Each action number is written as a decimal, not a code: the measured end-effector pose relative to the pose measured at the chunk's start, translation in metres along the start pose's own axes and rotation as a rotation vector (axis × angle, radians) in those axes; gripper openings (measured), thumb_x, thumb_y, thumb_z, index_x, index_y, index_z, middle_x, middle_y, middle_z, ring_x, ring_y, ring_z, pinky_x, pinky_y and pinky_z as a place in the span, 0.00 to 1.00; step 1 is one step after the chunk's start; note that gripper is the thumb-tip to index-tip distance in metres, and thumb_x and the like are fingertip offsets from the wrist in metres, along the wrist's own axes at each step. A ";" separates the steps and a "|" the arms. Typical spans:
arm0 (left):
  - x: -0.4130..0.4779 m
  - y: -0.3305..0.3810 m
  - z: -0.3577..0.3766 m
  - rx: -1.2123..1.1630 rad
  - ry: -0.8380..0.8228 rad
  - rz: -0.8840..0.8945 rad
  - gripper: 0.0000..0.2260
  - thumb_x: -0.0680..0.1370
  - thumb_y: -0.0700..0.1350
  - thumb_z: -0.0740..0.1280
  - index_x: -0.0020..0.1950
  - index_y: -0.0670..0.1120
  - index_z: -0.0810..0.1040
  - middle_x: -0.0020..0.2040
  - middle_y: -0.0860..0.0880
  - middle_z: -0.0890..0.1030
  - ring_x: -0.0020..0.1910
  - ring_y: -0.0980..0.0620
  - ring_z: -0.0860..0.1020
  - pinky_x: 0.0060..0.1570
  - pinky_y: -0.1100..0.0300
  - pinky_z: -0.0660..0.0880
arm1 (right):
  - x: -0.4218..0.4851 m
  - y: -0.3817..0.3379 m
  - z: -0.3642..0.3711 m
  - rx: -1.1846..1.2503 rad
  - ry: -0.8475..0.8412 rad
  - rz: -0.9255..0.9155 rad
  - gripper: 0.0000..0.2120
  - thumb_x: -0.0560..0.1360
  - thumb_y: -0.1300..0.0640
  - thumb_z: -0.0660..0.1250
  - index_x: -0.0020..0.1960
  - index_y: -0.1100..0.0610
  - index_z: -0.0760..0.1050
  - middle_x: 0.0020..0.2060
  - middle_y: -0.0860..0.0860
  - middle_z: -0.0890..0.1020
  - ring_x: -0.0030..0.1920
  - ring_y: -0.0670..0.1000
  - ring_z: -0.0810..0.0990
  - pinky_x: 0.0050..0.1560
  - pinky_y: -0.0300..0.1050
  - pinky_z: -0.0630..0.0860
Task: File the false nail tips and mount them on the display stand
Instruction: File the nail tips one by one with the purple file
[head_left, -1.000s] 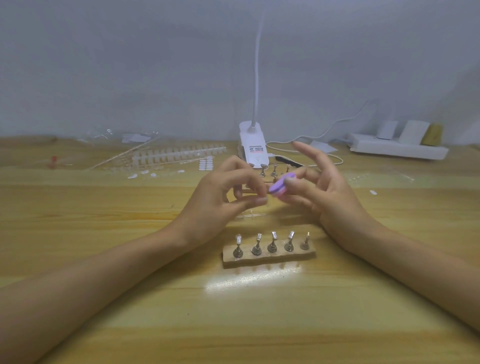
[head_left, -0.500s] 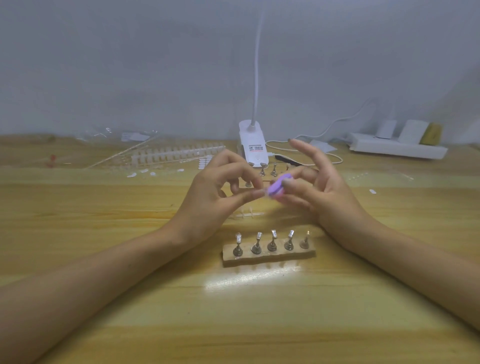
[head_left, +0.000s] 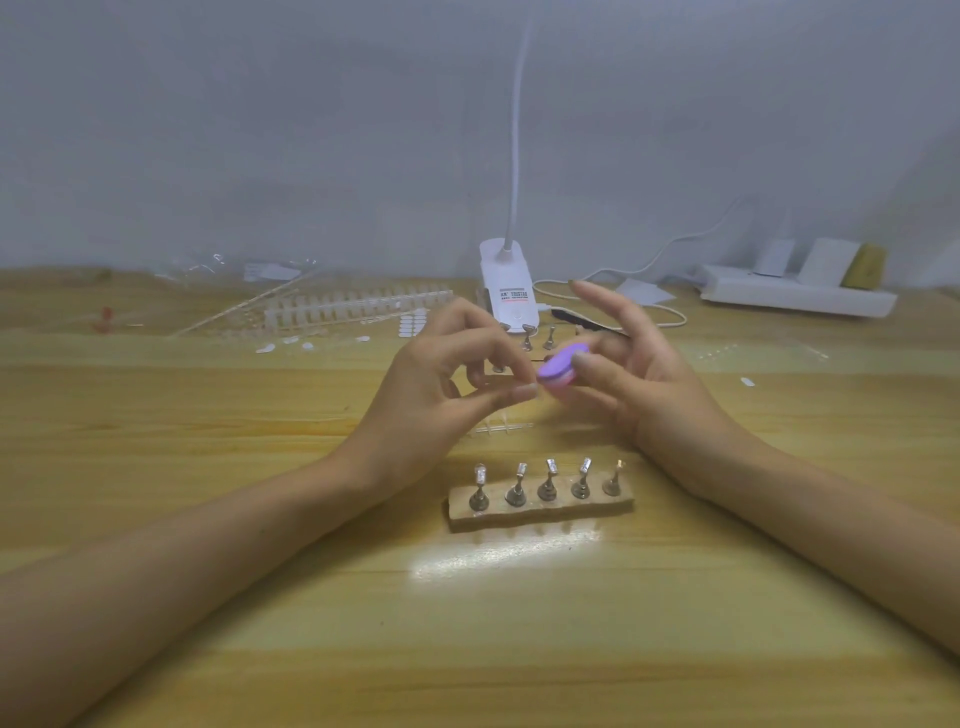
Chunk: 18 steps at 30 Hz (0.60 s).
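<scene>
Left hand: the left hand (head_left: 441, 384) is raised above the middle of the table, with thumb and forefinger pressed tip to tip. I judge they pinch a clear false nail tip, though it is too small to make out.
Right hand: the right hand (head_left: 641, 374) grips a small rounded purple foam filing block (head_left: 557, 370) between thumb and middle fingers, with the forefinger lifted straight.
Why so: the block's edge meets the left pinch, so it looks like filing with both hands held clear of the wood.
Display stand: a rough pale wooden strip with five upright metal pegs (head_left: 540, 506) lies just in front of the hands, toward the near edge and handy for mounting. Small shiny pieces top the pegs, but I cannot tell what they are.
Supply: ribbed translucent plastic strips of nail tips (head_left: 353, 309) lie toward the far left edge.
Table: yellow wooden table (head_left: 208, 467), glossy and grained.
Far edge: a white plastic lamp base (head_left: 509, 291).
</scene>
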<state>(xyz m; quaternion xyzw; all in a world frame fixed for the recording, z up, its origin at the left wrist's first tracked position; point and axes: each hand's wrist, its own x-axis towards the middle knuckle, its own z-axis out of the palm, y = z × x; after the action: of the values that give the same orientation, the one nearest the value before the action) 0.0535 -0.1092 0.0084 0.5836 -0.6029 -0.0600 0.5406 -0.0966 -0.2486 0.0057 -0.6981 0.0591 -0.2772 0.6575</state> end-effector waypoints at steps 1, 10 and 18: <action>0.000 0.000 0.000 0.003 0.006 0.000 0.02 0.72 0.44 0.74 0.42 0.48 0.82 0.44 0.54 0.72 0.38 0.59 0.70 0.35 0.73 0.68 | 0.000 0.000 -0.001 0.003 0.001 0.004 0.31 0.77 0.63 0.65 0.77 0.51 0.62 0.47 0.57 0.82 0.50 0.54 0.85 0.52 0.45 0.81; 0.000 0.001 0.000 0.038 0.022 0.015 0.03 0.73 0.41 0.74 0.43 0.46 0.82 0.44 0.49 0.73 0.38 0.58 0.72 0.35 0.73 0.67 | -0.001 0.000 0.001 -0.059 -0.128 0.026 0.31 0.77 0.64 0.66 0.77 0.49 0.63 0.50 0.62 0.81 0.53 0.57 0.85 0.53 0.48 0.81; 0.000 0.001 0.000 0.035 0.011 0.011 0.02 0.73 0.40 0.74 0.43 0.45 0.82 0.44 0.47 0.74 0.38 0.57 0.72 0.36 0.73 0.67 | -0.001 0.001 0.001 -0.060 -0.145 0.031 0.30 0.77 0.63 0.67 0.76 0.49 0.65 0.49 0.56 0.82 0.53 0.57 0.85 0.54 0.51 0.82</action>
<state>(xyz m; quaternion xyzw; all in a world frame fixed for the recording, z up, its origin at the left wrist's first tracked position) 0.0524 -0.1090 0.0092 0.5898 -0.6041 -0.0432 0.5341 -0.0966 -0.2471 0.0048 -0.7346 0.0302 -0.2139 0.6432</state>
